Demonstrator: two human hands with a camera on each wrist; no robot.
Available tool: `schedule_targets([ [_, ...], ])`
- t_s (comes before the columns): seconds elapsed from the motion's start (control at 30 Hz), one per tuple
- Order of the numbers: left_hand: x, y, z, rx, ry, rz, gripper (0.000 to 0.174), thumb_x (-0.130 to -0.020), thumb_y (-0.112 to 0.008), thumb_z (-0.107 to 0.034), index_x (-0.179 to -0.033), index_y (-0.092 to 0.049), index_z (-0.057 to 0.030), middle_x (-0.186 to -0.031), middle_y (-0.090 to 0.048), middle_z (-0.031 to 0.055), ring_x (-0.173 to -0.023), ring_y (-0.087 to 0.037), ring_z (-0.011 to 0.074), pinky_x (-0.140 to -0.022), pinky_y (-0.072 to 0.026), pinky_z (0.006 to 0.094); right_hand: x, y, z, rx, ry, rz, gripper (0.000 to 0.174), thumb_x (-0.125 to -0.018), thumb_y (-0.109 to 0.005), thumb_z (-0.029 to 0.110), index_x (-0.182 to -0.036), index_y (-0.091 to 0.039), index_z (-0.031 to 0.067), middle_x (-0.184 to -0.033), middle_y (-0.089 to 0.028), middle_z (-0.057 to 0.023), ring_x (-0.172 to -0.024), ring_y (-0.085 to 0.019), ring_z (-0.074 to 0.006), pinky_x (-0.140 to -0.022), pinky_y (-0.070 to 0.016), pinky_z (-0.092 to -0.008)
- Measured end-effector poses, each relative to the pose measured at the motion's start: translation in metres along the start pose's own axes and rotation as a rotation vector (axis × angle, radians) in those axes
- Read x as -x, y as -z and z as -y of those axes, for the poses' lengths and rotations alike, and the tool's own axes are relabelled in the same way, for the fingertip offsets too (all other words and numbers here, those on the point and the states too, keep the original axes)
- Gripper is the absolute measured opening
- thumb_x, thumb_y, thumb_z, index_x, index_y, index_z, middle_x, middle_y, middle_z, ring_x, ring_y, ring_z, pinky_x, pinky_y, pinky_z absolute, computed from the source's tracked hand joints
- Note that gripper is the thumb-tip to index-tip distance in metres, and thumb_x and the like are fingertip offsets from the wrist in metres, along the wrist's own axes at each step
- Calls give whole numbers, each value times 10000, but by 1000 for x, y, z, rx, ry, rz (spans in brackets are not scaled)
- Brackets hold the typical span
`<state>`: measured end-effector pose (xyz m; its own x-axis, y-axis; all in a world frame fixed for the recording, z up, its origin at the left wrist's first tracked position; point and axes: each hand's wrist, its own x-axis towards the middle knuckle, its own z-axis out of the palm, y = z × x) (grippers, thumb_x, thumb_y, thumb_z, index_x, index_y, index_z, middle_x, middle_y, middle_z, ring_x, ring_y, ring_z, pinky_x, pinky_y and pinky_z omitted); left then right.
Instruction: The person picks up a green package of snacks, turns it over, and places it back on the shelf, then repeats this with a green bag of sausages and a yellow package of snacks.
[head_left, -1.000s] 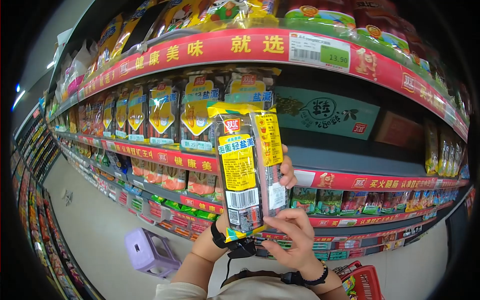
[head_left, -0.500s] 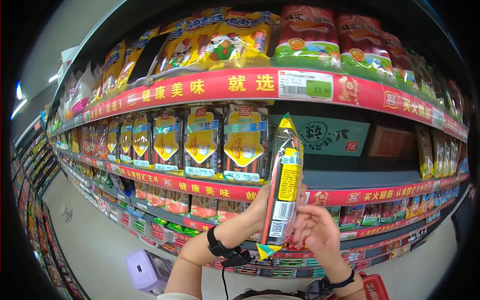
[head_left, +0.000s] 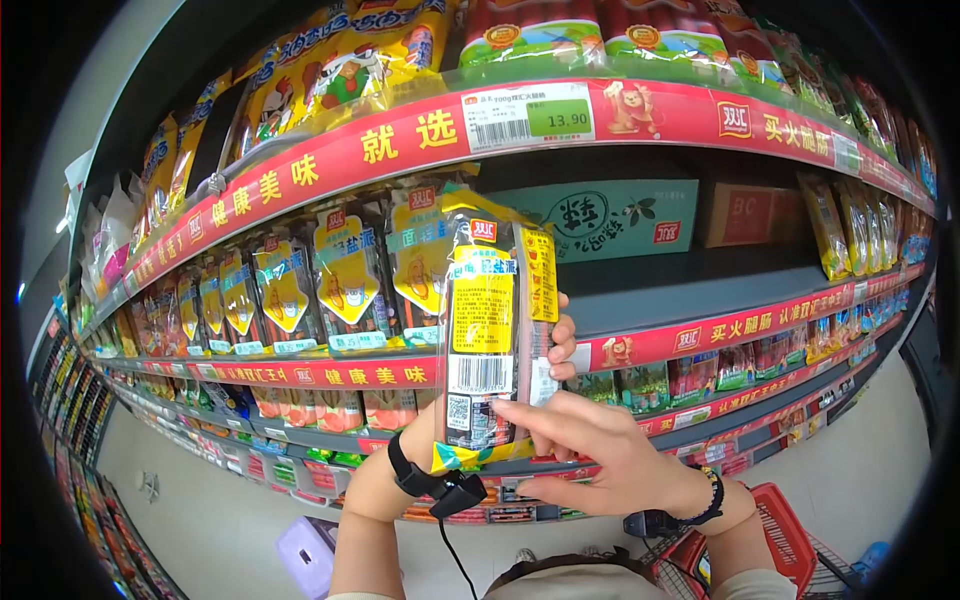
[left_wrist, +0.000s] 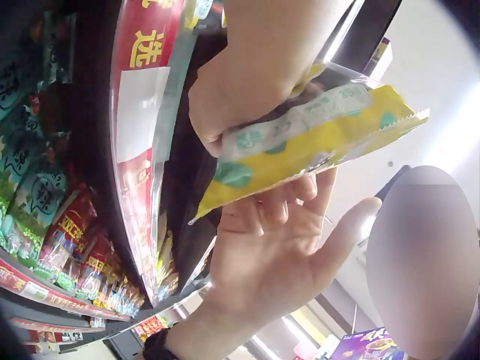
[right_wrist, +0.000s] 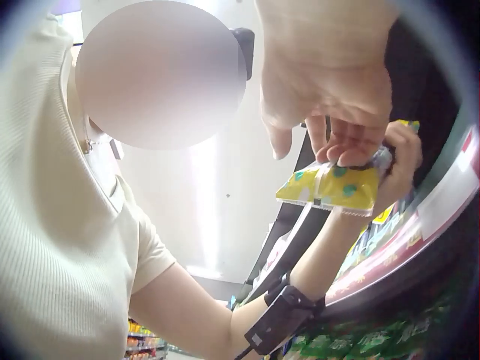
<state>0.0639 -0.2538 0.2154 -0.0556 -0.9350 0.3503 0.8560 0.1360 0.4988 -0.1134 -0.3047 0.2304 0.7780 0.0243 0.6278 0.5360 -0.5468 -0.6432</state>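
A pack of sausages (head_left: 480,310), yellow and black with a barcode on the side facing me, stands upright in the middle of the head view. My left hand (head_left: 562,348) grips it from behind, its fingertips showing round the right edge. In the left wrist view that hand (left_wrist: 244,94) curls round the pack, whose yellow end seam (left_wrist: 300,154) faces the camera. My right hand (head_left: 615,455) has its index finger stretched to the pack's lower part, right at the print below the barcode. From the right wrist view, my right hand's fingertips (right_wrist: 352,159) overlap the pack's end.
Similar packs (head_left: 345,270) line the shelf behind, left of a green carton (head_left: 620,215) and a brown box (head_left: 750,215). Red price strips (head_left: 665,345) edge the shelves. A purple stool (head_left: 305,555) and a red shopping basket (head_left: 780,540) are low down on either side.
The pack has turned from edge-on to show its broad barcode side and shifted left in view. My right index finger has come to its lower part; the left hand keeps its grip.
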Motion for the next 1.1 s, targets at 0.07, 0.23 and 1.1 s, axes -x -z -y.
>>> schedule_targets([
  [0.07, 2, 0, 3, -16, -42, -35, 603, -866, -529, -468, -1239, -409, -9, -935, -468, 129, -806, -443, 198, -749, -407, 310, 0, -3, 2, 161, 1, -6, 546, -799, -701, 211, -1292, -503, 86, -814, -523, -36, -650, -513, -99, -565, -438, -248],
  [0.23, 7, -8, 5, -584, -313, -454, 470, -917, -471, -423, -1169, -452, -27, -926, -546, 91, -774, -567, 187, -664, -496, 313, 8, 3, -6, 81, -126, -186, 980, -624, -804, 447, -1343, -311, 2, -1041, -507, -135, -827, -571, -219, -630, -502, -294],
  [1.1, 475, 71, 328, -739, 1345, -622, 1405, -449, -766, -669, -1441, 5, -39, -1474, -93, 255, -1365, -165, 364, -1096, -221, 421, 223, 142, -180, 917, 347, -440, 314, -858, -561, 135, -1094, -580, -71, -1104, -589, -218, -986, -585, -333, -852, -490, -423],
])
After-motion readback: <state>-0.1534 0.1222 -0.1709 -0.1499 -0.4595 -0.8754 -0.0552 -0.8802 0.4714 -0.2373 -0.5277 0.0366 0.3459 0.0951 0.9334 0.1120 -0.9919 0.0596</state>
